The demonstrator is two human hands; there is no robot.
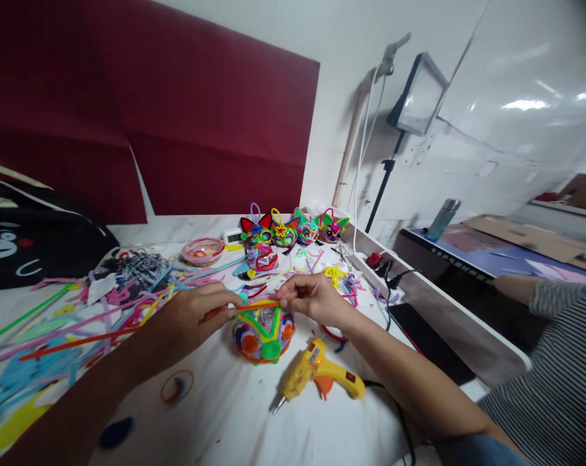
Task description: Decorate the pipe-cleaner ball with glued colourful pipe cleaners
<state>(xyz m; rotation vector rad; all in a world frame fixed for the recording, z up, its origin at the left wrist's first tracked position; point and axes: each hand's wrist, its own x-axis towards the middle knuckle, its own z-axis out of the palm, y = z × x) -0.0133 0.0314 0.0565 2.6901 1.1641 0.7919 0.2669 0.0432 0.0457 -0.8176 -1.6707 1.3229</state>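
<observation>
An orange pipe cleaner point(257, 304) stretches between my two hands along the top rim of a colourful animal-face craft point(270, 350). The face has green, yellow and purple pipe-cleaner lines, orange round eyes and a green nose, and rests on the table. My left hand point(196, 315) is closed on the pipe cleaner's left part, its tail running back under the palm. At the right, my right hand point(312, 296) pinches the other end against the rim. In front of the craft lies a yellow glue gun point(317, 374), nozzle toward me.
Loose pipe cleaners point(79, 317) cover the table's left side. Several finished animal faces point(286, 234) stand at the back beside a pink-rimmed bowl point(202, 251). A power strip point(375, 268) and a black phone-like slab point(431, 343) lie right. A person in a striped top point(555, 362) is at far right.
</observation>
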